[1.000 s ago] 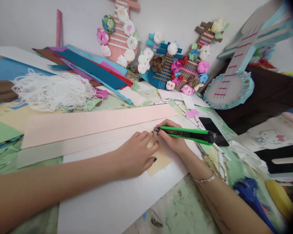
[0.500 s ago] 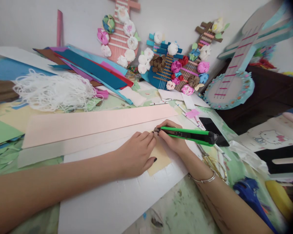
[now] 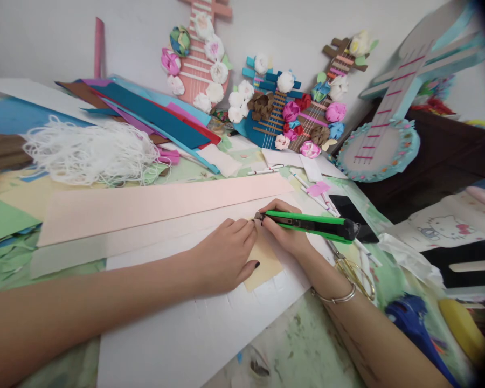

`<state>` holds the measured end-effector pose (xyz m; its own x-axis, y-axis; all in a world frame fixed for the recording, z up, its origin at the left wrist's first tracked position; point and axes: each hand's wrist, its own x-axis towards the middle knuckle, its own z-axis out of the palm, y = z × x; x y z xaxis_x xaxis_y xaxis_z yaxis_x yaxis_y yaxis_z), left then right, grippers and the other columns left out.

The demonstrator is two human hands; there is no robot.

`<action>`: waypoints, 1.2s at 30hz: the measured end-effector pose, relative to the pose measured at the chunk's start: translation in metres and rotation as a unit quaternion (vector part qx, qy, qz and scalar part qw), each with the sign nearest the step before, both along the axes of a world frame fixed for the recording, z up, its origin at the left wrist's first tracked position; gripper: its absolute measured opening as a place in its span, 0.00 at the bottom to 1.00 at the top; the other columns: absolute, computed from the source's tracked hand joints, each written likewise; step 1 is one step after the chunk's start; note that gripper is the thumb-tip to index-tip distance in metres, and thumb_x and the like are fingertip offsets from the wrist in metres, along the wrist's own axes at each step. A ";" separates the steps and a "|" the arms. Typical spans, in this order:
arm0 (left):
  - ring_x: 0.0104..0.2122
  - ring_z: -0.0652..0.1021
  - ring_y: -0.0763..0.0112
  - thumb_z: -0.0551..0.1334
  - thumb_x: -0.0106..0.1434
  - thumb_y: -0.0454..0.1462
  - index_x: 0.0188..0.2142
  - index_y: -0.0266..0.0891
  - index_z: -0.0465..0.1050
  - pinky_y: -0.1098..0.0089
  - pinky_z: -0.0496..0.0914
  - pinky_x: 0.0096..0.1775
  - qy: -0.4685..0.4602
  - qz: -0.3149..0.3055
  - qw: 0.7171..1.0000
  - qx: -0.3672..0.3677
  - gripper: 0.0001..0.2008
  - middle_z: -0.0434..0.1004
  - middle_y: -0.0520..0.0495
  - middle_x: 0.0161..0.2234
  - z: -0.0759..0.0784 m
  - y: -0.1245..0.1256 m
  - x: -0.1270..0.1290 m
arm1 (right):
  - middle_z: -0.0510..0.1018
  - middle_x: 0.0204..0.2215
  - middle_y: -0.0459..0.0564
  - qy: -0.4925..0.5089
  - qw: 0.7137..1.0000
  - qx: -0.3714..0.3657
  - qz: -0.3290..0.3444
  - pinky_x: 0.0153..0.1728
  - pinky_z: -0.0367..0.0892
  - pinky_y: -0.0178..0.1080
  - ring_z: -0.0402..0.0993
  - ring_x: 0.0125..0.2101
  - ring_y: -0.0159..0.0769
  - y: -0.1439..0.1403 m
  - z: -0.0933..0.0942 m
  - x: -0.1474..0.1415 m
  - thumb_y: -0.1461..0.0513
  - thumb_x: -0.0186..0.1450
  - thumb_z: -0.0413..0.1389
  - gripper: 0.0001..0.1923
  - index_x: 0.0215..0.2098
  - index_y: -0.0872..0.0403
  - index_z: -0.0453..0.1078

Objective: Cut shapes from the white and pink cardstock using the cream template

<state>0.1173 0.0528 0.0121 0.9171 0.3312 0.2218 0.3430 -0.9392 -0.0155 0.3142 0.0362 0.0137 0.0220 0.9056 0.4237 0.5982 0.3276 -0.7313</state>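
Observation:
My right hand [image 3: 285, 226] is closed around a green utility knife [image 3: 307, 223]. The knife's front end points left, down at a small piece of cream paper [image 3: 262, 264]. My left hand [image 3: 226, 256] lies over that paper, fingers extended and thumb apart, with its fingertips close to the knife's tip. The blade itself is too small to make out. Beneath both hands is a large white board [image 3: 165, 334] with short slits in it. Just beyond the hands lies a long pale pink strip [image 3: 157, 207], with a translucent strip [image 3: 68, 253] along its near side.
White string [image 3: 91, 151] lies heaped at the left, near stacked coloured sheets [image 3: 157, 113]. Flower-decorated paper instruments [image 3: 275, 108] lean at the back. Gold-handled scissors [image 3: 355, 275], a phone [image 3: 353, 215], a blue tool [image 3: 412, 323] and a yellow round object [image 3: 463, 328] sit at the right.

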 end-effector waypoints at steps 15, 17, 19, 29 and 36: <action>0.52 0.69 0.48 0.49 0.70 0.45 0.56 0.22 0.65 0.55 0.64 0.49 0.002 -0.001 1.000 0.012 0.27 0.70 0.28 0.53 -0.002 -0.001 0.001 | 0.81 0.29 0.46 -0.009 1.000 0.002 -0.003 0.36 0.70 0.38 0.77 0.31 0.36 -0.002 0.000 0.001 0.67 0.56 0.56 0.05 0.31 0.52 0.71; 0.52 0.69 0.47 0.49 0.70 0.45 0.56 0.21 0.65 0.55 0.64 0.48 0.001 -0.002 1.000 0.012 0.27 0.70 0.27 0.53 -0.001 -0.001 0.001 | 0.81 0.29 0.46 -0.011 1.000 0.005 -0.005 0.35 0.69 0.38 0.77 0.30 0.36 -0.002 0.000 0.001 0.67 0.56 0.55 0.06 0.31 0.52 0.71; 0.52 0.69 0.47 0.48 0.70 0.45 0.56 0.21 0.65 0.55 0.64 0.48 0.001 -0.002 1.000 0.012 0.28 0.70 0.27 0.53 0.000 0.000 0.000 | 0.80 0.29 0.46 -0.012 1.000 0.005 -0.005 0.35 0.69 0.38 0.77 0.30 0.36 -0.003 0.000 0.001 0.67 0.57 0.55 0.06 0.31 0.52 0.72; 0.54 0.69 0.47 0.49 0.70 0.45 0.55 0.23 0.66 0.53 0.64 0.49 -0.016 -0.003 1.000 0.001 0.26 0.70 0.27 0.54 -0.002 0.000 0.000 | 0.80 0.28 0.45 -0.005 1.000 0.000 -0.006 0.34 0.69 0.37 0.76 0.29 0.35 -0.002 0.000 0.000 0.67 0.56 0.56 0.05 0.30 0.52 0.71; 0.53 0.69 0.47 0.49 0.70 0.44 0.56 0.21 0.65 0.54 0.64 0.49 -0.012 -0.004 1.000 0.008 0.27 0.70 0.27 0.53 -0.003 0.000 0.000 | 0.80 0.31 0.46 -0.024 0.999 -0.024 0.015 0.36 0.68 0.38 0.77 0.32 0.36 -0.002 0.001 0.004 0.67 0.58 0.56 0.05 0.32 0.52 0.70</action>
